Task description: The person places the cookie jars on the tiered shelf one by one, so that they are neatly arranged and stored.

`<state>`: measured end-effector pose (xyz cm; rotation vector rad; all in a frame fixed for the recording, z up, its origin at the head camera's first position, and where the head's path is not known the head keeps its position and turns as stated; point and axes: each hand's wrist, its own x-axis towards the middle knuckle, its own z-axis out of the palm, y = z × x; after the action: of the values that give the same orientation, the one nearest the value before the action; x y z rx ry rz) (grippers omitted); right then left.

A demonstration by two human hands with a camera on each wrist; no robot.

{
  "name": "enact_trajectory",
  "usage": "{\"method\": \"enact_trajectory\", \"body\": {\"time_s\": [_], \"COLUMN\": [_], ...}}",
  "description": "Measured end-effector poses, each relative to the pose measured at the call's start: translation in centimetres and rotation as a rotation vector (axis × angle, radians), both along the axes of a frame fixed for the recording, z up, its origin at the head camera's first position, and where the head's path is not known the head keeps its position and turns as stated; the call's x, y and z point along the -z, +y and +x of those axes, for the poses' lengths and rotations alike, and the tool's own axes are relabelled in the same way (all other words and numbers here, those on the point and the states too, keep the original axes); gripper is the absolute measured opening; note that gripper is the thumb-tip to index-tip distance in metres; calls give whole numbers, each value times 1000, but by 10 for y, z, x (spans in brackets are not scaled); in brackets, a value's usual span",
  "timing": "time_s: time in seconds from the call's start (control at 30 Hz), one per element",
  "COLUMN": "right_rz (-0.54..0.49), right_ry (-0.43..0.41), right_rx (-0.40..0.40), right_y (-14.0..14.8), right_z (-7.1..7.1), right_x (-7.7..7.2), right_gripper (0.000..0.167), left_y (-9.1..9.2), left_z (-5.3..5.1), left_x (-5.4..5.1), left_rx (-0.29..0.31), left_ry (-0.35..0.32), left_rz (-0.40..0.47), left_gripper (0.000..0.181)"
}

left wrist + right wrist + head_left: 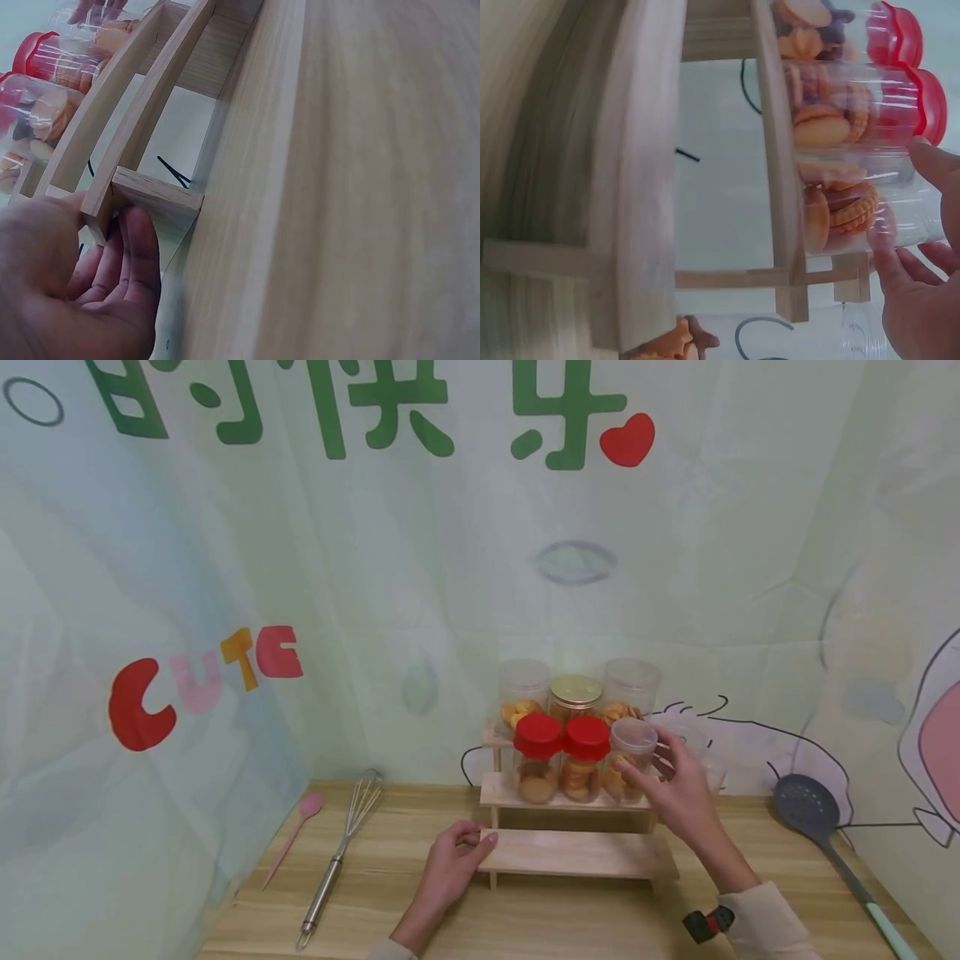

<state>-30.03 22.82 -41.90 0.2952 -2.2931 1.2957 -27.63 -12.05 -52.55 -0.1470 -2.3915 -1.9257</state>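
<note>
Clasping the clear-lidded jar [633, 750], right of centre in the head view on the middle step [497, 791], between thumb and fingers of the right hand [678, 789]; pinching the lowest step [581, 853], lower centre, with the left hand [452, 864]. Probably light, stiff and slick, with brittle biscuits [853, 211] inside; best held round the body. Hemmed in leftward by a red-lidded jar [585, 758]; freer above and toward the middle step's front edge
</note>
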Motion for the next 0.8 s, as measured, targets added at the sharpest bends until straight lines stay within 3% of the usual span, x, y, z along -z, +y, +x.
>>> {"method": "enact_trajectory", "body": {"time_s": [0.27,0.57,0.8], "right_rz": [107,38,-15], "right_ry": [36,36,-25], "right_rx": [25,124,227], "right_y": [7,31,59], "right_z": [13,33,28], "right_x": [13,27,42], "right_gripper": [85,70,63], "left_y": [-1,1,1], "left_z": [0,0,0], "left_x": [-2,-1,-1], "left_rx": [2,-10,-14], "left_ry": [-1,-2,-11], "left_rz": [3,-17,-29], "left_gripper": [43,44,44]}}
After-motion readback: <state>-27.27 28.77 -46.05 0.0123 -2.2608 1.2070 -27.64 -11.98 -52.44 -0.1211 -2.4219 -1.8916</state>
